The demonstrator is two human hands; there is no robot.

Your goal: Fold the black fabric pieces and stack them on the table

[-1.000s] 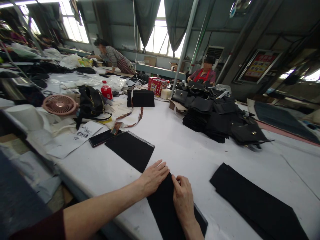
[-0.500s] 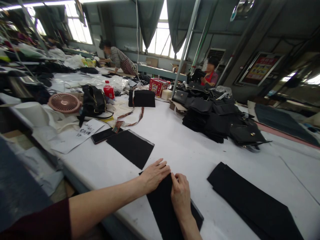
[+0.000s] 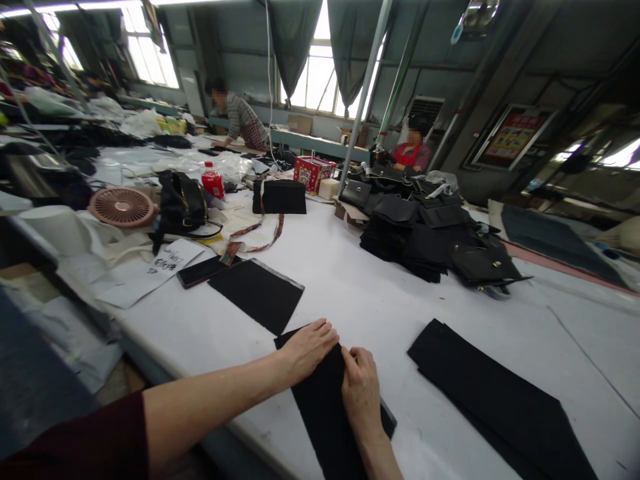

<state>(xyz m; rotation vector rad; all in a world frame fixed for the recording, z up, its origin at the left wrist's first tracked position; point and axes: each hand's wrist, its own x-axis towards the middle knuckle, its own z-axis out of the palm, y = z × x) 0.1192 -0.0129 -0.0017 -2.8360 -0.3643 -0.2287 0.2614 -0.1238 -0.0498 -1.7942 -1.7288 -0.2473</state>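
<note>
Under both my hands lies a folded black fabric piece (image 3: 320, 403), near the front edge of the white table. My left hand (image 3: 313, 347) rests across its far end, fingers drawn together and bent over the edge. Close by on the right, my right hand (image 3: 361, 383) has curled fingers, with its thumb and index finger at the fold. A grey strip along the piece's right side shows from beneath the right hand. Just beyond lies another flat black panel (image 3: 257, 293) with a grey strip on its far edge.
Black folded panels (image 3: 500, 400) lie at right. Farther back is a pile of black bags (image 3: 415, 220). At left are a phone (image 3: 201, 272), a marked paper sheet (image 3: 150, 273), a pink fan (image 3: 123, 207) and a red bottle (image 3: 212, 180). Two people work across the table.
My left hand's fingers have drawn closer together and bent more over the fabric's edge. The right hand keeps nearly the same place. The view has shifted slightly.
</note>
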